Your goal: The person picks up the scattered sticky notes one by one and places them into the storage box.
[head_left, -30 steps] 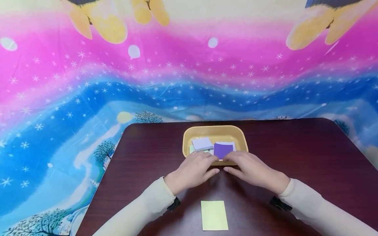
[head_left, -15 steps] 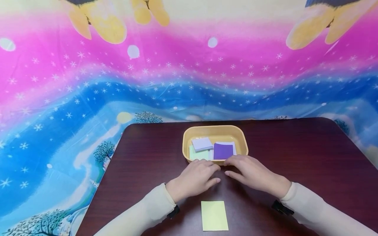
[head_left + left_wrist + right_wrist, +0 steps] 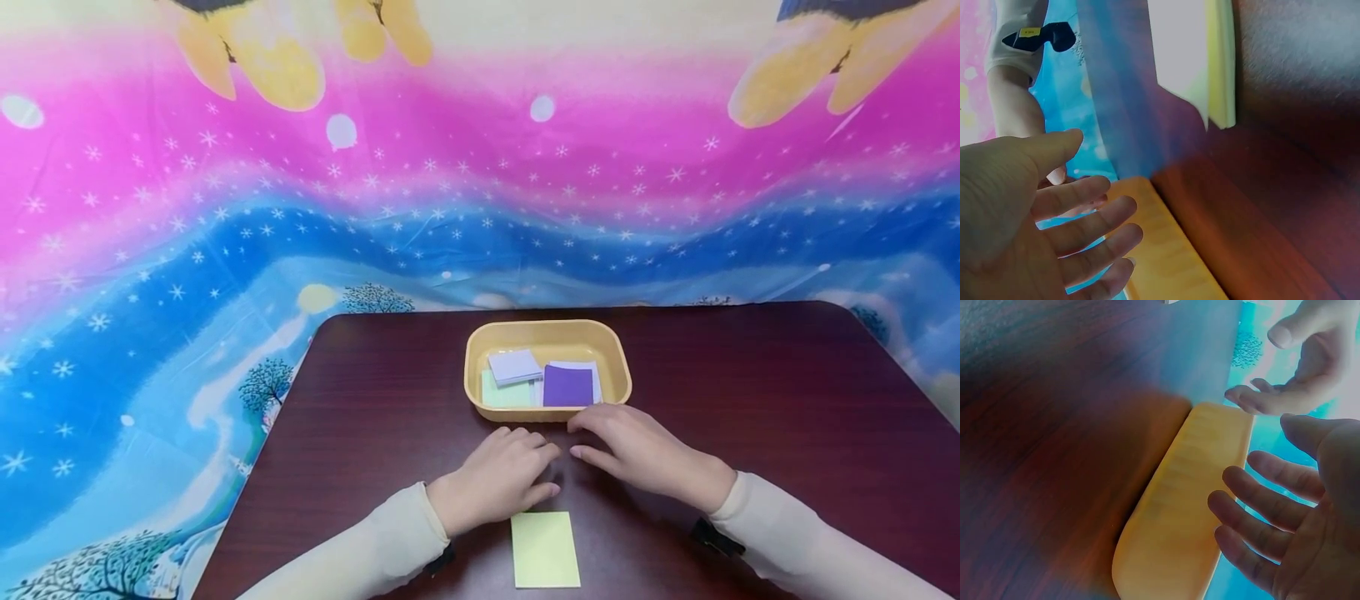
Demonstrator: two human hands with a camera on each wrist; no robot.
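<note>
My left hand (image 3: pixel 497 477) is over the table between a yellow box (image 3: pixel 551 414) and a pale yellow note pad (image 3: pixel 546 550), holding nothing. Its fingers are spread and slightly bent in the left wrist view. At the box's near right corner, my right hand (image 3: pixel 651 450) has loosely bent fingers and an empty palm. Inside the box lie a purple note pad (image 3: pixel 567 386), a pale lilac pad (image 3: pixel 514 367) and a light green pad (image 3: pixel 502 395). In the left wrist view the yellow pad (image 3: pixel 1221 69) shows its thickness, with a whitish sheet curling at one corner.
The dark reddish-brown table (image 3: pixel 360 392) extends to both sides of the box. Behind it hangs a cloth (image 3: pixel 480 167) printed with snowflakes in pink and blue. A black strap (image 3: pixel 1038 37) is on the right wrist.
Both hands have drawn back from the box toward the near side, the left one farther. The box's front and the green pad now show more. The pads lie where they were.
</note>
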